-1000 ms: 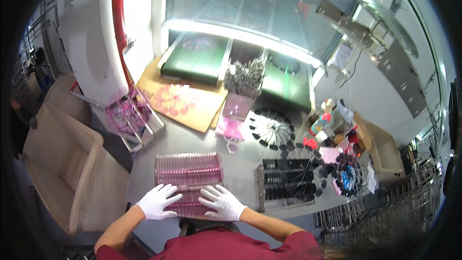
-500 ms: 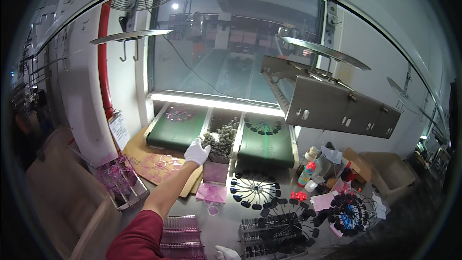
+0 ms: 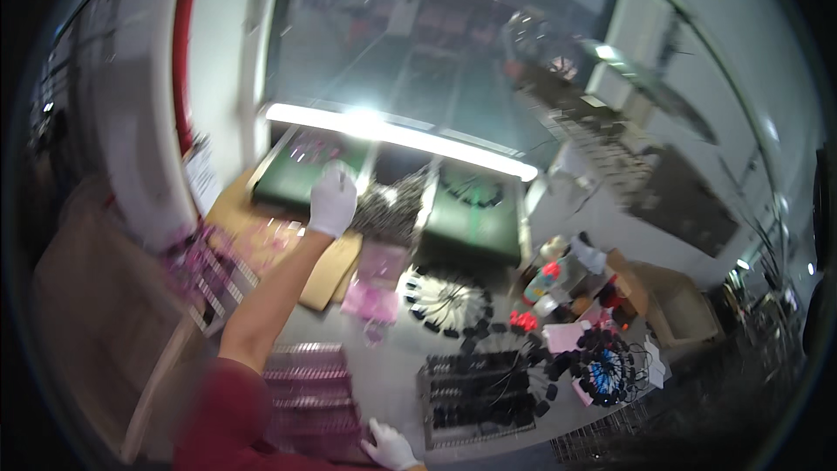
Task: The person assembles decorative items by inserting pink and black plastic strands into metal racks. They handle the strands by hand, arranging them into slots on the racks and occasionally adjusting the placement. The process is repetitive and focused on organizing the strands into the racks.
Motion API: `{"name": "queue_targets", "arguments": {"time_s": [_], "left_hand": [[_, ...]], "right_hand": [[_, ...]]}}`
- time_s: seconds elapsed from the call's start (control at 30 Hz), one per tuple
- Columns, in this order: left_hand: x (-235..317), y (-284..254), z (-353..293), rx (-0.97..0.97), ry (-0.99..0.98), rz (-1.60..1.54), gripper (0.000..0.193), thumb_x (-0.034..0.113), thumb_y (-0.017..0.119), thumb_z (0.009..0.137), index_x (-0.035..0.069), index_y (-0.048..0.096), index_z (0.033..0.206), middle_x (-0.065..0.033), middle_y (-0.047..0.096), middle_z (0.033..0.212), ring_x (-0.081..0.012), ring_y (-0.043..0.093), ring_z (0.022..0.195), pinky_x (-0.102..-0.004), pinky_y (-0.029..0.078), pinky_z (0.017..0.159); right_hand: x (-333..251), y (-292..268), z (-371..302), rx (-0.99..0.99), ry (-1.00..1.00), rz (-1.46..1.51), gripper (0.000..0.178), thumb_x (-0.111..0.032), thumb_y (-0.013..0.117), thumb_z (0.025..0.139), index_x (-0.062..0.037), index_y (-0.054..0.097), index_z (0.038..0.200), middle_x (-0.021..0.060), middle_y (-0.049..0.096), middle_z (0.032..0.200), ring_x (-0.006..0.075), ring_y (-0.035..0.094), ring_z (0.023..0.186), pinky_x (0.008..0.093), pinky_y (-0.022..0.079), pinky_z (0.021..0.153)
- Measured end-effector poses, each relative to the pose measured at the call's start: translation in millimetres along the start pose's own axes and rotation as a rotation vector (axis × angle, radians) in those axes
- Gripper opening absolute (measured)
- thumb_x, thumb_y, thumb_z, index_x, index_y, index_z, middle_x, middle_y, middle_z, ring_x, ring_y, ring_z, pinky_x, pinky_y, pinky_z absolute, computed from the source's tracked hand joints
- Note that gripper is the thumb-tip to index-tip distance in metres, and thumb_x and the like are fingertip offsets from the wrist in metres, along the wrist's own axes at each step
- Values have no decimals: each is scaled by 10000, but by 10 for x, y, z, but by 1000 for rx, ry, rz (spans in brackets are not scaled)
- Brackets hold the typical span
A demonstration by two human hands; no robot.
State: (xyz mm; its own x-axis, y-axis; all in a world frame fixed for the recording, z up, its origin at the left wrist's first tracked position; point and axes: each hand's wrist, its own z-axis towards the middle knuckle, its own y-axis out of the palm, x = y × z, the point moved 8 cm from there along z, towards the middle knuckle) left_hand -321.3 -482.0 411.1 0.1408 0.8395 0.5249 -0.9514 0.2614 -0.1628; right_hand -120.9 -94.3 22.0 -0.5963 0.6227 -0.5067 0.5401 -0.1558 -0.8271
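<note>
My left hand (image 3: 334, 201), in a white glove, reaches over the near part of the left green conveyor belt (image 3: 283, 179). Its fingers are smeared by motion, so what they hold, if anything, does not show. Just beyond it on the belt lies a pink ring of small moulded parts (image 3: 316, 150). A heap of small grey pieces (image 3: 377, 216) fills the channel to the hand's right. My right hand (image 3: 391, 448), also gloved, is low in the view with thumb and fingers apart and nothing in it. Beside it stands a rack of pink parts (image 3: 309, 388).
The right belt (image 3: 471, 231) carries a black ring of parts. A wheel of black pieces (image 3: 450, 301) and a rack of black parts (image 3: 475, 397) lie on the table. Brown cardboard (image 3: 327, 275) sits at left; bottles (image 3: 542, 283) and an open bin (image 3: 684, 305) stand at right.
My left hand has moved away from the grey heap, leftward and farther out over the left belt. More of my right hand shows beside the pink rack. The whole view has shifted and blurred.
</note>
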Motion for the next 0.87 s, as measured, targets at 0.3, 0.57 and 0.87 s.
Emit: {"name": "queue_targets", "arguments": {"time_s": [0.3,0.57,0.87], "left_hand": [[108,-3768,-1227,-82,-241,371,88,82,475,1152,16,520,1187,-107,687,821,-169,741,718,-333,620,664],[-780,-4999,-2882,368,-1153,-272,168,283,424,1175,116,431,1194,-87,585,785,-240,683,575,-384,567,457],[-1462,-4881,-3111,288,-1333,-332,218,318,467,1155,121,444,1243,-140,629,913,-344,736,639,-490,639,522]], "right_hand": [[164,-196,336,539,-174,163,192,-70,712,885,-46,746,1072,193,682,749,406,662,653,471,541,628],[440,-701,576,277,35,258,166,-105,718,958,-20,794,1079,123,814,953,250,773,872,400,584,814],[596,-683,879,236,35,457,186,-142,735,987,-94,813,1149,109,834,1058,276,795,945,391,595,910]]}}
